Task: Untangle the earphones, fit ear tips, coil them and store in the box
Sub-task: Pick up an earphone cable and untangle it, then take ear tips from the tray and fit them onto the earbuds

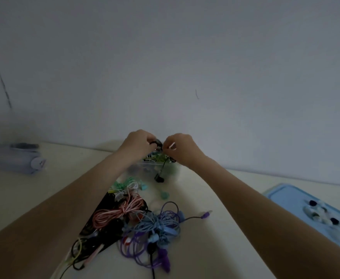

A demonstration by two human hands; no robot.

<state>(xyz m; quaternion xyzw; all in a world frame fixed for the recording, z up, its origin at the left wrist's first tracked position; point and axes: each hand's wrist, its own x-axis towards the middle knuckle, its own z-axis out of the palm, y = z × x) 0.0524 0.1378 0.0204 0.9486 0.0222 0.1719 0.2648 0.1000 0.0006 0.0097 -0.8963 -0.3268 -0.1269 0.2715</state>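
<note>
1. I can read no writing or brand anywhere; the view is dim and soft, and the pale bundle [27,160] at the far left of the table [215,228] shows only a blurred mark on its end.
2. A clear box [155,168] stands at the far edge of the table, right under my hands. It holds coiled earphones in green and pale colours; I cannot count them.
3. A light blue tray [285,200] lies at the right edge of the table. In it I see small ear tips [317,215], some dark, some pale or clear, loosely scattered.
4. My left hand [138,142] is curled above the box, fingers pinching a black earphone [157,143] at its coiled upper part.
5. My right hand [182,147] is just beside the left one, almost touching it, fingers curled too. It pinches something small and white at the fingertips and is at the same black cord; I cannot tell exactly what the white piece is.
6. From between the two hands the black cord hangs down in front of the box, and a black earbud [159,178] dangles at its end, near the box wall.
7. Nearer to me lies a tangled heap of other earphones [137,224]: a pink-and-white striped coil, black cords partly under my left forearm, a light blue bundle, purple loops with a purple plug pointing right, and mint-green ones closest to the box.
8. A yellow-green cord and a pale pink one trail from the heap toward the near edge.
</note>
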